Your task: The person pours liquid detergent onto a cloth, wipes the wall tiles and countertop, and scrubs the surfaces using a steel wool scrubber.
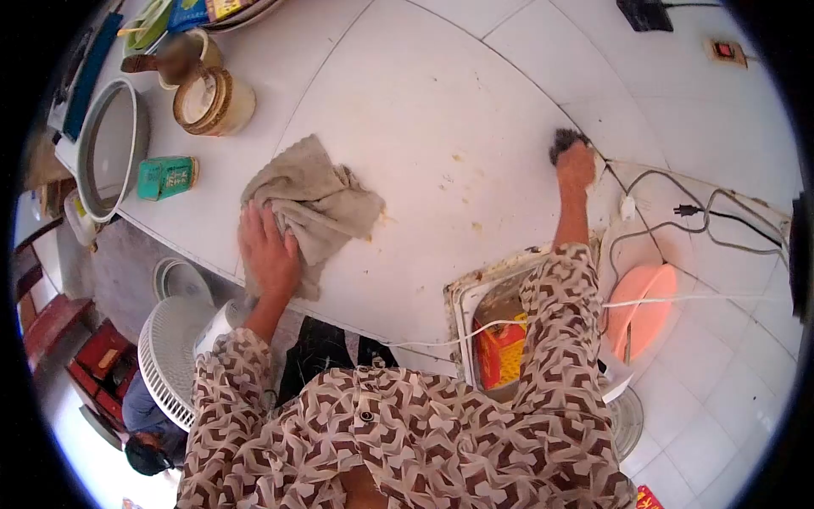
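Note:
My left hand [270, 254] lies with fingers stretched out on the near left edge of a crumpled beige cloth [314, 199] on the white tiled counter [407, 136]. Around the cloth's right edge are yellowish-brown stains. At the right, against the wall joint, my right hand [577, 167] is closed round a dark scouring pad [566, 144], which looks like steel wool and touches the surface. Small brown specks dot the tiles between both hands.
At the left stand a green tin [167, 177], a brown-rimmed jar [214, 102] and a round metal pan [110, 151]. Near my right forearm are a sink basin [475, 297], loose cables [678, 182] and a pink lid-like object [642, 311]. A white fan [174, 352] and a seated person [153, 424] are lower left.

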